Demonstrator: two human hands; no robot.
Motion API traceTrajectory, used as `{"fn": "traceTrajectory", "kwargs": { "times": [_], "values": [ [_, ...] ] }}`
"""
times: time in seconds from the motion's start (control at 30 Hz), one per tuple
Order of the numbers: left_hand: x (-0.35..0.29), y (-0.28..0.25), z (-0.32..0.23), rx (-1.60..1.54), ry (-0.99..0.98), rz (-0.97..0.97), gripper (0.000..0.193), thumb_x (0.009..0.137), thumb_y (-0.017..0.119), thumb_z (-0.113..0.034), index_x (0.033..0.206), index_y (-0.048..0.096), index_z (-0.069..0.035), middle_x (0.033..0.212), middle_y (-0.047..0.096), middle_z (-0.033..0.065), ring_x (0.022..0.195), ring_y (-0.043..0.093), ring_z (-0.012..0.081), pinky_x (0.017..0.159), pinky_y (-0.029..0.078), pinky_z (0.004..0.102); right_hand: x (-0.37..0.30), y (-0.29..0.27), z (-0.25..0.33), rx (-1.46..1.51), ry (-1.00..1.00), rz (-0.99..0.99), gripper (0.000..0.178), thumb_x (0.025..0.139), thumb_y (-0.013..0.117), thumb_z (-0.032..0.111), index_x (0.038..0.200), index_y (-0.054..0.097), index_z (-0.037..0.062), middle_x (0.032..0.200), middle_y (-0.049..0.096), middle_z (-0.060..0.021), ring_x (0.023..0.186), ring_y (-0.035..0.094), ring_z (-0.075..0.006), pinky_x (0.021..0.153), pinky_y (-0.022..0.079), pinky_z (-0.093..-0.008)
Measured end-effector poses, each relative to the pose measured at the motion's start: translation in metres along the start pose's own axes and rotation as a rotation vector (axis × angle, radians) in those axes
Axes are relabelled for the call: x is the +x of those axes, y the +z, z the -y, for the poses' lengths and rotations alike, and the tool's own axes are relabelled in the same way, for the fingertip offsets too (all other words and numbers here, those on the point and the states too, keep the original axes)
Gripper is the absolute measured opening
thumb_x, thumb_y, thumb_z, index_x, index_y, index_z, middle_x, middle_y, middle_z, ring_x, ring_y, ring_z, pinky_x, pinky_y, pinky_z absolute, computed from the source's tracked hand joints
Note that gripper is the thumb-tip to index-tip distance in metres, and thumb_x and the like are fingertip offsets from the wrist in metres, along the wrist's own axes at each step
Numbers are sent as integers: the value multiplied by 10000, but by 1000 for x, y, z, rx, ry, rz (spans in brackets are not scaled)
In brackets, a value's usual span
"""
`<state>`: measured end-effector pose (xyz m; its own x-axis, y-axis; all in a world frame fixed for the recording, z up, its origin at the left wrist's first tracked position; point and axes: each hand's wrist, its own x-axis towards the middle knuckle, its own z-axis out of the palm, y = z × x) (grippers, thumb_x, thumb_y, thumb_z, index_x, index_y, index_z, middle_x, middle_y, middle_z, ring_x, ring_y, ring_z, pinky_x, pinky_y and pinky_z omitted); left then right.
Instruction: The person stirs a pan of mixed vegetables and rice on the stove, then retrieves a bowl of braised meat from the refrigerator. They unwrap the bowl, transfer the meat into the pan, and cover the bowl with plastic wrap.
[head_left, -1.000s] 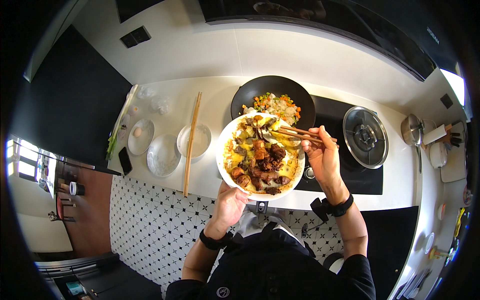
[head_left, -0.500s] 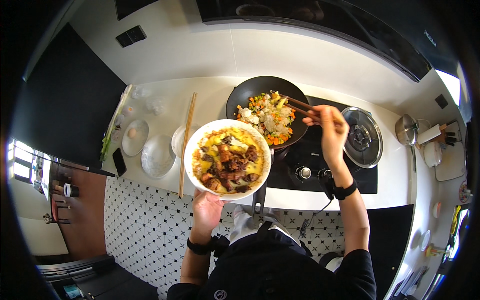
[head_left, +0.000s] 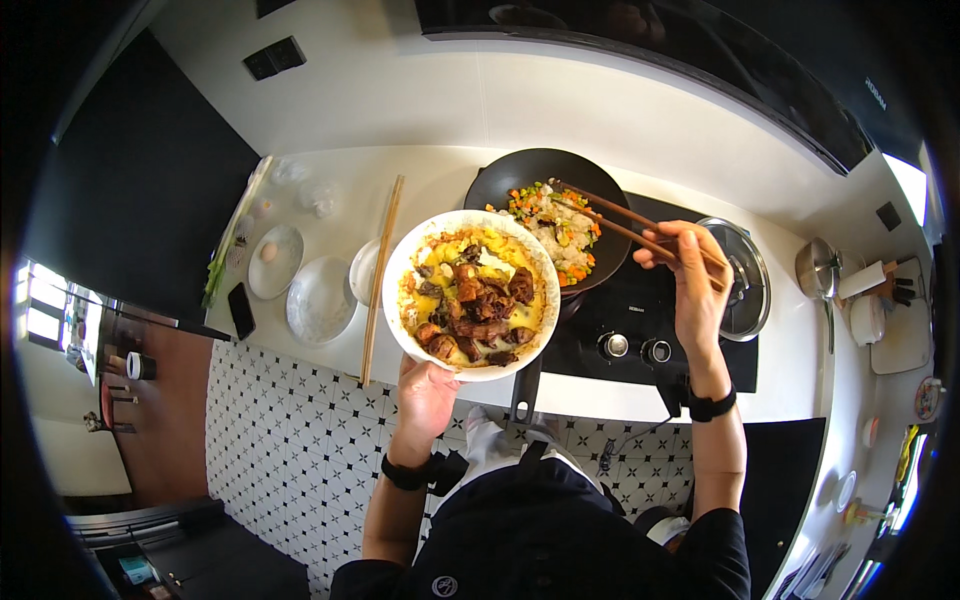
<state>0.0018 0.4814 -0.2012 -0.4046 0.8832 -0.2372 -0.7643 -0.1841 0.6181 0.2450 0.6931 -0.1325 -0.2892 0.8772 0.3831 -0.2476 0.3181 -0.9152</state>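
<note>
White bowl (head_left: 484, 373) is up in the left hand (head_left: 425, 395), over the front of the bench (head_left: 340, 180). Why hold it right there, on the near left side of the wok (head_left: 540, 163)?

My guess: short reach. The right hand (head_left: 695, 280) has brown chopsticks (head_left: 622, 212) with their tips over the rice mix (head_left: 560, 235), so keeping the bowl this close probably means fewer drips on the bench.

And grip-wise?

Left grip is grasping the bowl by its near edge, fingers mostly hidden underneath. Right grip is clasping the chopsticks well back from the tips, maybe to keep knuckles away from the wok.

Anything new vs half a second ago?

Yep. In that frame a yellowish piece sits at the tips; now I don't see one there. The bowl's also a bit closer to the wok, and the right hand is further right.
</note>
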Motion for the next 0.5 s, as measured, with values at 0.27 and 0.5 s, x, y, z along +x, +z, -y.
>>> {"fn": "traceTrajectory", "kwargs": {
  "times": [0.27,0.5],
  "values": [
    [8,16,20,72,55,5,710,650,518,68,1345,393,-6,1258,549,123,1187,565,265,1012,477,419,-29,-5,33,-61,98,-35,279,1031,498,196,985,613,-53,867,677,-177,707,720,-255,632,602,-311],
    [8,23,22,63,101,26,719,661,509,80,1364,382,-3,1277,540,124,1204,553,266,1026,461,418,-37,0,33,-72,143,-9,256,1024,518,160,989,614,-74,858,670,-135,760,723,-238,681,597,-301]
  ]
}}
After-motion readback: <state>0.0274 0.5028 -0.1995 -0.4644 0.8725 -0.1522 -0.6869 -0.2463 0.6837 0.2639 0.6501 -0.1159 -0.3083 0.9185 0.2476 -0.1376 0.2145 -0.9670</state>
